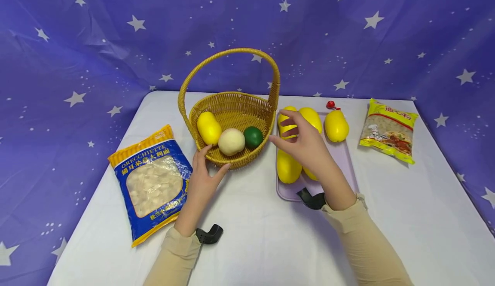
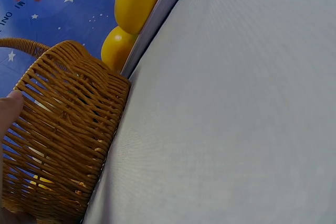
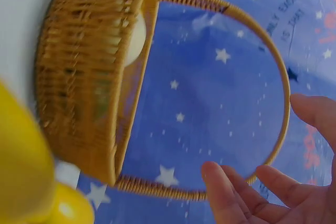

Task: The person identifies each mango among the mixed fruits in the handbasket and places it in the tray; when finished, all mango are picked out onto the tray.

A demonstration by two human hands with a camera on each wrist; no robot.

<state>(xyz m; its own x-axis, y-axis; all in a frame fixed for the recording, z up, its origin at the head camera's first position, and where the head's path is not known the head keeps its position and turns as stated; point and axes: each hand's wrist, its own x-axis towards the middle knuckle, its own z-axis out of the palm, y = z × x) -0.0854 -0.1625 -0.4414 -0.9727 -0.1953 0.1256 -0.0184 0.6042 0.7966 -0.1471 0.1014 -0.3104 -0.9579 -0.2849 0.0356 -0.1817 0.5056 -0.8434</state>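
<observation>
A wicker basket (image 1: 238, 162) with a tall handle stands at the middle of the table. In it are an oblong yellow fruit (image 1: 209, 128), a pale round fruit (image 1: 231, 142) and a dark green round fruit (image 1: 253, 137). My left hand (image 1: 202, 182) touches the front left of the basket with thumb and fingers spread; in the left wrist view its thumb (image 2: 11, 106) meets the weave. My right hand (image 1: 303, 142) hovers over the yellow fruits (image 1: 289, 167) on a lilac tray (image 1: 349, 170), right of the basket. Its fingers are spread, with nothing in them.
On the left lies a blue and orange pasta bag (image 1: 154, 187), close to my left forearm. A yellow pasta bag (image 1: 390, 131) lies at the far right. A small red object (image 1: 331, 105) is behind the tray. Starry purple cloth (image 1: 232, 15) hangs behind.
</observation>
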